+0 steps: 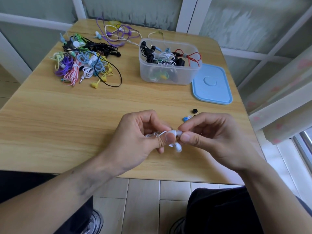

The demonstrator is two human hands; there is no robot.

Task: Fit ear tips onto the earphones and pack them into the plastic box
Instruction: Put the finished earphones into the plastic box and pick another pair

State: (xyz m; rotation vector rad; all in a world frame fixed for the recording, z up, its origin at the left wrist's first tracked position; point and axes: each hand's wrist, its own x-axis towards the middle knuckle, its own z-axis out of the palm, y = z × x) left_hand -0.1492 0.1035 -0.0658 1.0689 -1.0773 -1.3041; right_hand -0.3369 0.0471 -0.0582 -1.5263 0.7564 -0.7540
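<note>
My left hand (135, 137) grips a bundled pair of white earphones (174, 132), its thumb pressing one earbud; the second earbud (178, 147) hangs below. My right hand (214, 134) pinches a pale ear tip (180, 133) against that held earbud's end. The clear plastic box (168, 75) stands open at the back right with several coiled earphones inside. Loose ear tips lie just beyond my right hand: a black one (195, 110) and a blue one (185, 118).
A tangled heap of coloured earphones (84, 63) covers the table's back left. The box's blue lid (211, 85) lies flat to the right of the box. The wooden table (67, 115) ends just behind my wrists; a curtain hangs at the right.
</note>
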